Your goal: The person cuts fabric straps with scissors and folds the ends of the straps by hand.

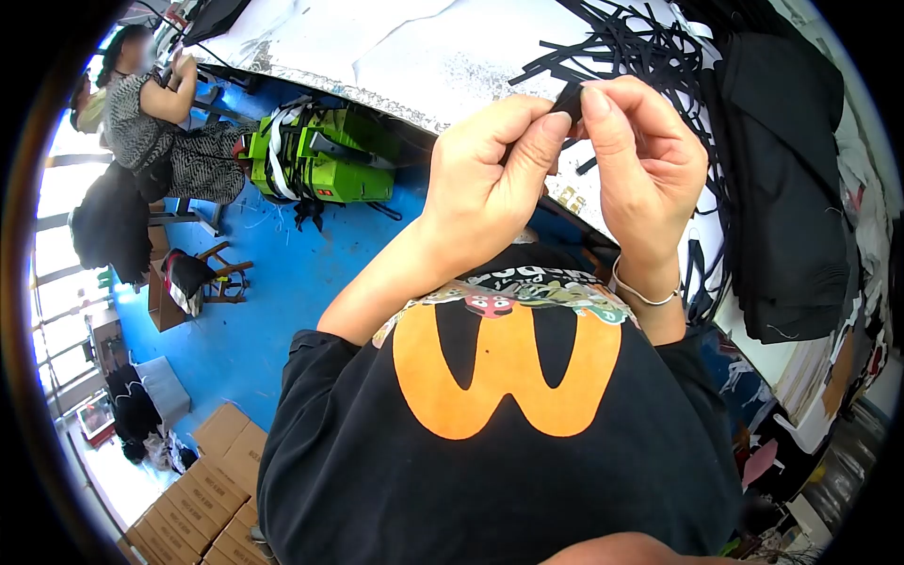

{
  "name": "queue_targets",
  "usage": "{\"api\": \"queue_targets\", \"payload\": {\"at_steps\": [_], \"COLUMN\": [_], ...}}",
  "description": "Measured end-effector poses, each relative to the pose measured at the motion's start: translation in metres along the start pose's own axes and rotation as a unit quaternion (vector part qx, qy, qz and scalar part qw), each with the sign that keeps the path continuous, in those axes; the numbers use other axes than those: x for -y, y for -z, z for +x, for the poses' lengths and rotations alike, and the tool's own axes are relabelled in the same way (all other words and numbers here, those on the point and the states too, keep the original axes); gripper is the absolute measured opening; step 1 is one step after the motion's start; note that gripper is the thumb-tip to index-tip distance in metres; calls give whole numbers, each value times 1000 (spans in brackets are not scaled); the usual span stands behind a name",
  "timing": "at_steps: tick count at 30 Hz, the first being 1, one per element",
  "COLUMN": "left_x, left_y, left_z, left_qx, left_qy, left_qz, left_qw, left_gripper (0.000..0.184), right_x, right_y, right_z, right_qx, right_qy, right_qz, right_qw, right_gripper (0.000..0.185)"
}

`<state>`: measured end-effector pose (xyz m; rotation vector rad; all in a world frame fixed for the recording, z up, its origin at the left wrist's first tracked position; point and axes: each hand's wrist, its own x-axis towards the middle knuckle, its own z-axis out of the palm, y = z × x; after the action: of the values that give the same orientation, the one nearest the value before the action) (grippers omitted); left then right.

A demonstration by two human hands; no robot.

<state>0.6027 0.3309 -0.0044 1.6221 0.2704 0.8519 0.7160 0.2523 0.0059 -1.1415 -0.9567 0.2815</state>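
Up in front of my chest, both hands pinch one short black fabric strip (568, 98). My left hand (485, 174) grips it between thumb and curled fingers, and part of the strip is hidden inside that hand. The thumb and forefinger of my right hand (650, 160) are closed on its other end. A bracelet circles the right wrist. Just beyond the hands, a tangled heap of narrow black strips (650, 45) lies on the white worktable (405, 52). A few strips hang or lie close to my right hand.
Folded black cloth (786, 188) is stacked at the right. A green machine (344, 155) stands on the blue floor (282, 259) to the left, near a seated person (155, 113). Cardboard boxes (202, 499) are piled at the lower left, and a small wooden stool (226, 273) stands farther up.
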Motion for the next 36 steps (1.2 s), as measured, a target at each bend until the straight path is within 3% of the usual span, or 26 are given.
{"api": "queue_targets", "payload": {"at_steps": [8,17,19,21,22,23,25,26,28,29,31,32,33,36], "left_x": [9,15,15,25,29,20,21,18,8,1,-13,-13,-21,-31], "left_y": [-3,-12,-12,-4,0,-3,20,27,41,44,44,37,51,44], "left_z": [8,24,35,56,66,82,105,116,135,142,152,155,166,176], "left_qx": [-15,16,29,48,24,-44,-5,-3,26,26,80,135,134,217], "left_qy": [-10,27,80,64,46,73,26,9,-15,-9,-10,-75,-21,-58], "left_qz": [35,19,-45,-152,-145,-227,-287,-305,-302,-310,-367,-386,-374,-406], "left_qw": [999,999,995,985,988,970,957,952,953,950,927,909,918,886], "left_gripper": [17,18,22,17,23,25,22,21,18,18,17,16,17,33], "right_x": [-9,-15,-17,-31,-27,-22,-33,-36,-69,-101,-137,-156,-174,-200], "right_y": [8,19,26,41,40,39,58,69,91,102,99,97,95,73], "right_z": [8,19,22,33,42,51,54,51,36,28,15,8,1,-12], "right_qx": [12,-5,14,25,7,-12,-17,-10,48,102,152,143,133,134], "right_qy": [43,28,-35,12,-16,-43,-71,-160,-160,-97,-134,-177,-219,-410], "right_qz": [-90,-91,-61,-53,-14,26,-51,-116,-106,-114,-76,-60,-43,208], "right_qw": [995,995,997,998,1000,999,996,980,980,984,976,972,966,878], "right_gripper": [7,7,13,14,12,10,12,13,16,19,31,39,47,61]}}
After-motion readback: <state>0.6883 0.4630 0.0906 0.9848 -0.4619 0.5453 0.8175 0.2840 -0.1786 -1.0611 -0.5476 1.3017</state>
